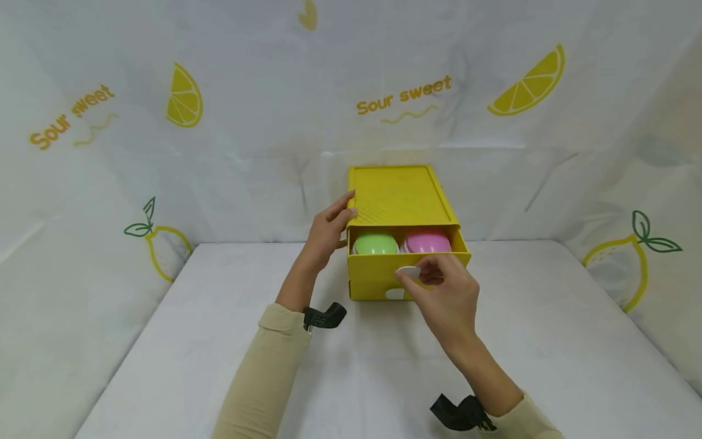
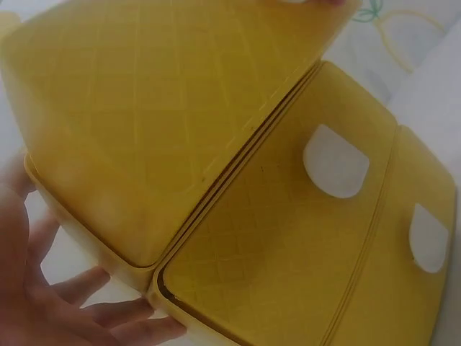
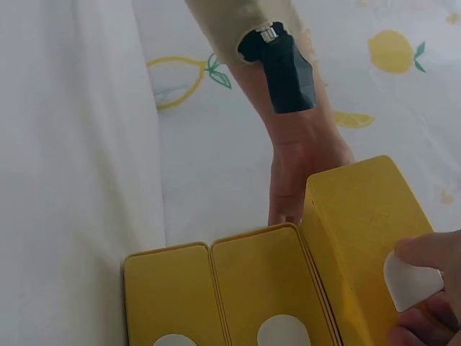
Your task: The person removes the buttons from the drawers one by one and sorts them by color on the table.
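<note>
A yellow drawer box (image 1: 403, 192) stands on the white table, its top drawer (image 1: 373, 263) pulled partway out. Inside that drawer sit a rounded green item (image 1: 376, 244) on the left and a rounded pink item (image 1: 428, 241) on the right. My right hand (image 1: 451, 292) pinches the drawer's white pull tab (image 3: 410, 282) between thumb and fingers. Against the left side of the box rests my left hand (image 1: 325, 231), its fingers spread along the side wall (image 2: 68, 241) in the left wrist view. Two lower drawers, each with a white tab (image 2: 336, 161), are pushed in.
A white cloth with lemon prints (image 1: 184, 97) and lettering hangs behind and around the table (image 1: 362, 366). The back of the box stands close to that cloth. Black wrist cameras (image 1: 325, 316) are strapped on both forearms.
</note>
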Demonstrator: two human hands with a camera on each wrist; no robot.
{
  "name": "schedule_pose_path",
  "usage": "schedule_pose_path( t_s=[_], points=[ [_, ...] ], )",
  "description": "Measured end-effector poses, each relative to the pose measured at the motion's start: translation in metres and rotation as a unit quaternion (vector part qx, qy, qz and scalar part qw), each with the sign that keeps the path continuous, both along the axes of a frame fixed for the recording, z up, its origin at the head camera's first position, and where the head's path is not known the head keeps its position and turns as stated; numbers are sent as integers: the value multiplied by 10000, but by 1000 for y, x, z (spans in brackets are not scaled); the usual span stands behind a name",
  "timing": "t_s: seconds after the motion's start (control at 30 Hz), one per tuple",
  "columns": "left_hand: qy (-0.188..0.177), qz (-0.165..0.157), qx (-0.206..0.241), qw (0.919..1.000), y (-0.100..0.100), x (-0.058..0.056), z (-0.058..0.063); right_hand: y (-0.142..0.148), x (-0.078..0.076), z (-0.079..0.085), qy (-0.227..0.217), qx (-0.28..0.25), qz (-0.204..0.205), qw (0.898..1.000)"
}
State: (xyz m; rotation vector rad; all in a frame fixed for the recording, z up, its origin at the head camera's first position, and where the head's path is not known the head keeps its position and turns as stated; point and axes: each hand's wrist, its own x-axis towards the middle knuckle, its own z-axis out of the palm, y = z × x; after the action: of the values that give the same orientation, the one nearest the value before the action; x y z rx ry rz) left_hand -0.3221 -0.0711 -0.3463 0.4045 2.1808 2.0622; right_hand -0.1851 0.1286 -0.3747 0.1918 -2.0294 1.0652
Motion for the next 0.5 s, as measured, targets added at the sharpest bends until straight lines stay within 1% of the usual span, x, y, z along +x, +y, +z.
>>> schedule_pose_path(
  t_s=[0.13,0.23,0.5],
  points=[
    [-70,84,13,9999,3,0,0,5,8,-1,124,180,95,9997],
    [-109,68,-18,9999,3,1,0,7,13,0,271,291,147,9991],
    [-90,50,-59,9999,4,3,0,10,25,2,437,353,265,9981]
  ],
)
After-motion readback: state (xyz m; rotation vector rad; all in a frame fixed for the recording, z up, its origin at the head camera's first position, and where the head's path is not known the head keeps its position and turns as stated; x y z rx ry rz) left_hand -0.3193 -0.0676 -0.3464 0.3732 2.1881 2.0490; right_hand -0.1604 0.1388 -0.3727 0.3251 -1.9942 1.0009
